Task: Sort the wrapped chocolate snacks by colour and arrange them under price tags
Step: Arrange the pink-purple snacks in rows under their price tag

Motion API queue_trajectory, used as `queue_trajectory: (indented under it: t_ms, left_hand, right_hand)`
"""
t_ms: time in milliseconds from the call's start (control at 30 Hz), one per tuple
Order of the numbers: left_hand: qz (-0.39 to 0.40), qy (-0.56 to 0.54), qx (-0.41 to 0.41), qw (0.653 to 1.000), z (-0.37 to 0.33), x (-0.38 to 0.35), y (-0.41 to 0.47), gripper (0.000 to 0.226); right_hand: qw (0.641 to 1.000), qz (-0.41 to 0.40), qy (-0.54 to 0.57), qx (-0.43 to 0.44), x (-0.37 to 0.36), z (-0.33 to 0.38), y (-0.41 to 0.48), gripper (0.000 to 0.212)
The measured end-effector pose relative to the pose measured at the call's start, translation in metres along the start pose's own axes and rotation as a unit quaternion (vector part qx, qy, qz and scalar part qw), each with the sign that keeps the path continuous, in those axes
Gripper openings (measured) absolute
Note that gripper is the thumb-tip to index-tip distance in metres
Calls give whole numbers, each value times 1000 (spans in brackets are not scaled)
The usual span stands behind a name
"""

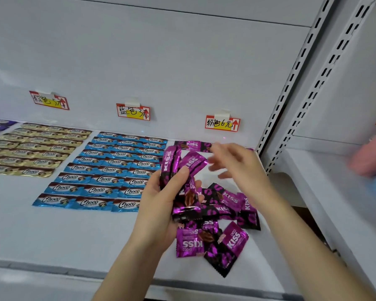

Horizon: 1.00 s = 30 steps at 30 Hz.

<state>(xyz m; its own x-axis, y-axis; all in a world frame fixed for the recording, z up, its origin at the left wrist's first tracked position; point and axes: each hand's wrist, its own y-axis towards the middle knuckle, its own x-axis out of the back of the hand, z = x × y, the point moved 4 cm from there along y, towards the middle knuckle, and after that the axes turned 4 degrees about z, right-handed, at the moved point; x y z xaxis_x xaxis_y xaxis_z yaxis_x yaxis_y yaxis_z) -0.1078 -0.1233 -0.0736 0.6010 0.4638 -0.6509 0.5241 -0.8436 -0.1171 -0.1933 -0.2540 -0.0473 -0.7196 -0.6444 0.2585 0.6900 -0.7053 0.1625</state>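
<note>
Gripping a bunch of purple foil-wrapped chocolate snacks (pixel 190 164), the left hand (pixel 159 205) hangs over a white shelf (pixel 74 235); the right hand (pixel 237 164), fingers spread loose, hovers beside it

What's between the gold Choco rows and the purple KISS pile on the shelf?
Head view: the blue Choco rows, laid as a block under the middle price tag, lie between the gold Choco rows and the purple KISS pile.
</note>
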Motion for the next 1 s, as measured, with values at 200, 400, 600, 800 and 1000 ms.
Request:
queue_trajectory:
  t_ms: [200, 400, 600, 800, 1000]
  left_hand:
    - [19, 23, -25, 999, -5, -2, -13, 48]
    - [12, -16, -5, 1000, -6, 2, -17, 30]
    - [-41, -13, -40, 998, -14, 20, -14, 16]
    - [-92, -23, -45, 994, -19, 42, -10, 13]
    - [-110, -14, -48, 993, -22, 50, -6, 10]
  right_hand:
    - [1000, 4, -14, -18, -24, 13, -19, 18]
    - [996, 31, 79, -28, -22, 12, -20, 9]
    - [991, -14, 135, 7, -9, 2, 5, 19]
    - [988, 47, -144, -18, -15, -34, 52, 14]
    - [906, 158, -389, 54, -18, -58, 61, 17]
